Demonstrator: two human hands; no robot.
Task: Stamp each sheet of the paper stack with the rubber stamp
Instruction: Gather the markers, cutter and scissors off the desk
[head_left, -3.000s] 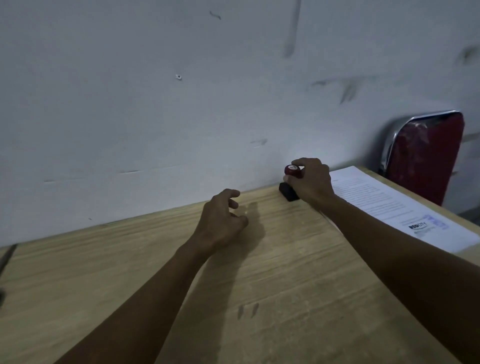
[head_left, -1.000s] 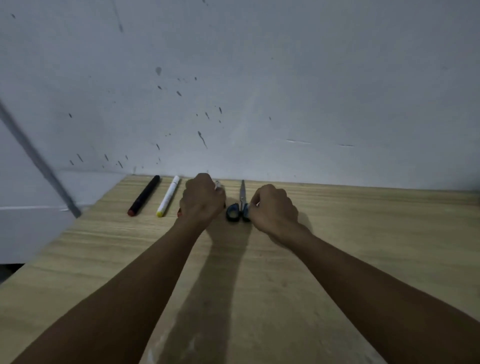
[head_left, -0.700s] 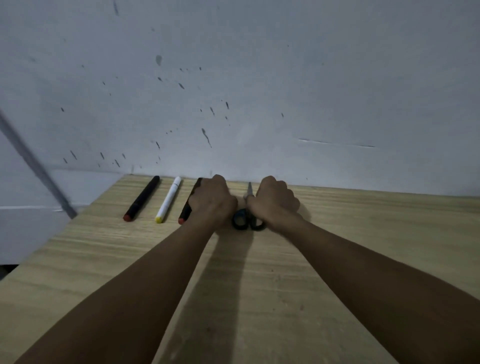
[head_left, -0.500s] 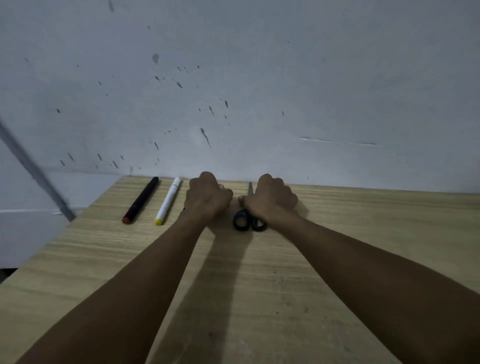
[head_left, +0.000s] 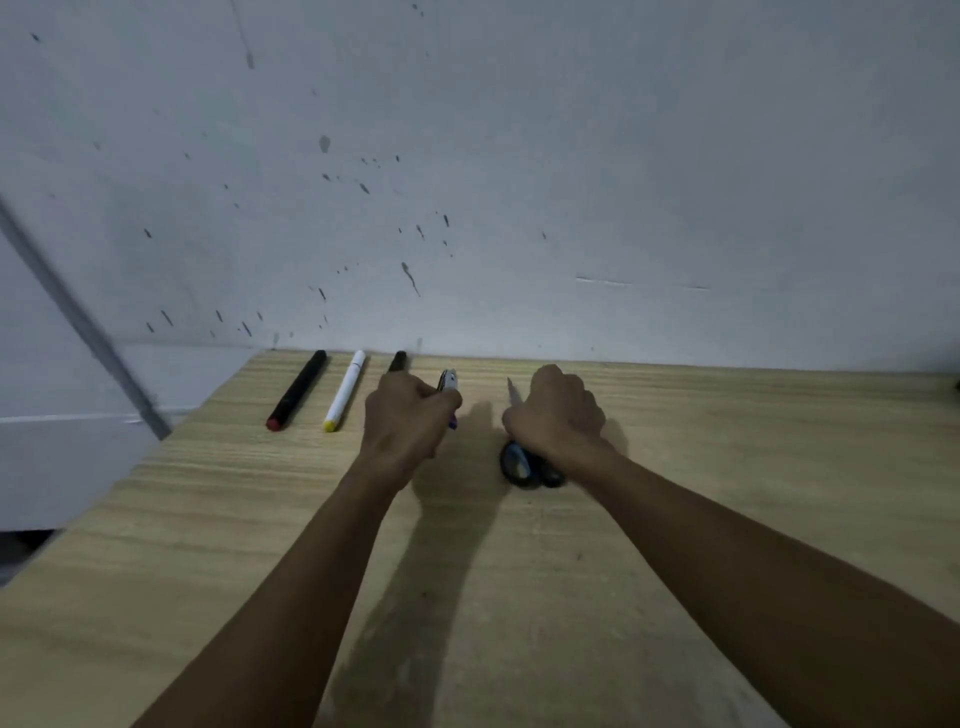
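Black-handled scissors (head_left: 524, 465) lie lengthwise under the right hand (head_left: 553, 415), fingers curled over them; left hand (head_left: 405, 415) pinches a pen (head_left: 450, 387); neither stamp nor paper in view.

dim | soft blur | arm shadows on table (head_left: 727, 467) | edges curved

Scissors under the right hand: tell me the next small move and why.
Probably let go of the scissors and swing back toward the paper. The right hand curls over them and the left hand holds a pen-like item beside the markers; neither stamp nor sheets are in view here.
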